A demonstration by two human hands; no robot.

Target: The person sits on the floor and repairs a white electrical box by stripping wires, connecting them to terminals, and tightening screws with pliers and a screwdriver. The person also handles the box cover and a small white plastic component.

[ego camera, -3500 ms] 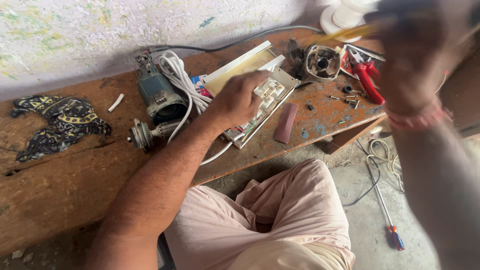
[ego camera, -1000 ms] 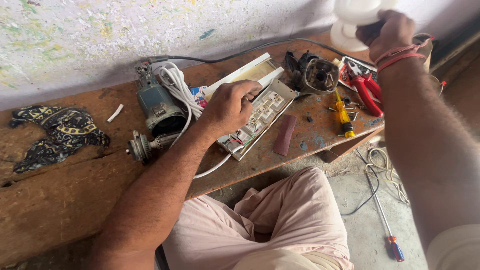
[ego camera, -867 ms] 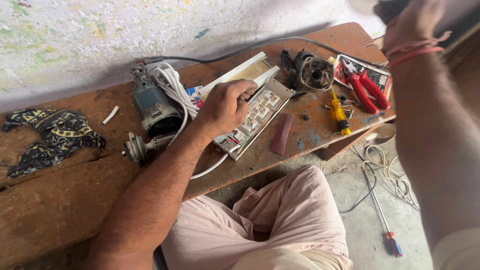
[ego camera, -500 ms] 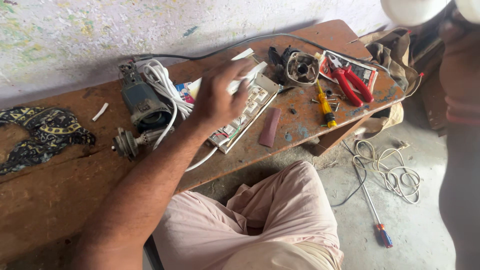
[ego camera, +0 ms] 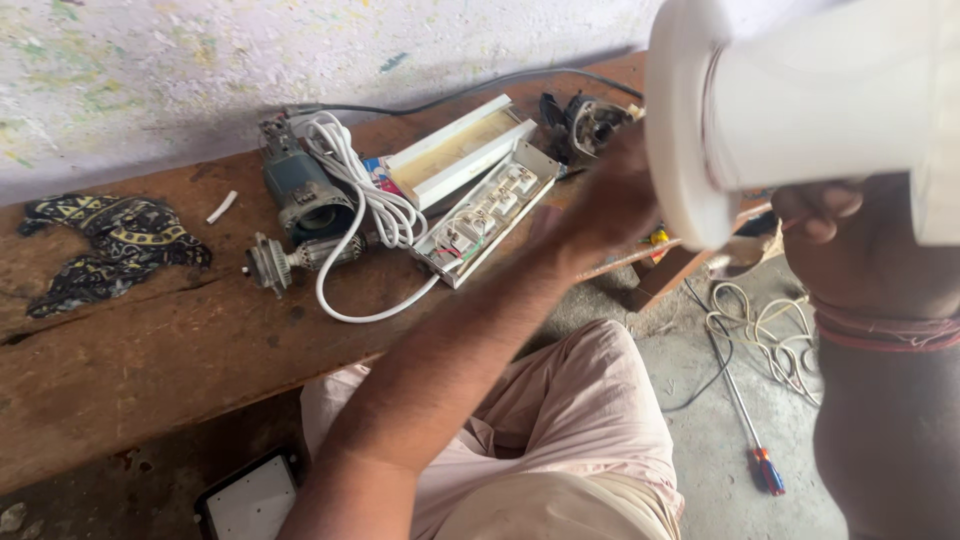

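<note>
— What did your right hand (ego camera: 850,235) hold?
— You gripped the white housing (ego camera: 800,100), raised above the bench (ego camera: 150,340).
— And your left hand (ego camera: 610,205)?
— Blurred beside the housing; its grip couldn't be told.

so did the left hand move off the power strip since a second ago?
Yes. The left hand has left the open power strip and gone right along the bench, toward the white round object that the right hand holds.
</note>
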